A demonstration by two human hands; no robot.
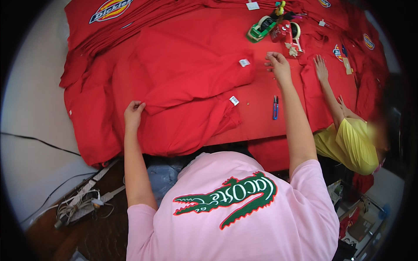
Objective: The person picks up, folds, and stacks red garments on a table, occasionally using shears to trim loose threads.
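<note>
My left hand [134, 114] pinches the near left edge of a red garment [187, 65] spread on the table. Its fabric lies in loose folds, with small white labels [244, 62] on its right side. My right hand [278, 66] hovers right of that garment, fingers bent and apart; I make out nothing between them. Just below it on the red tabletop [257, 113] lie blue thread snips [275, 107]. Beyond the right hand stand a green tape dispenser [260, 29] and a red box [281, 31], beside a roll of tape [296, 35].
Stacked red garments [148, 15] with sewn-on patches line the far side. At the right, a co-worker in a yellow top [350, 145] rests a hand [321, 68] on more red garments [313, 95]. Tangled cables and a power strip [82, 204] lie at lower left.
</note>
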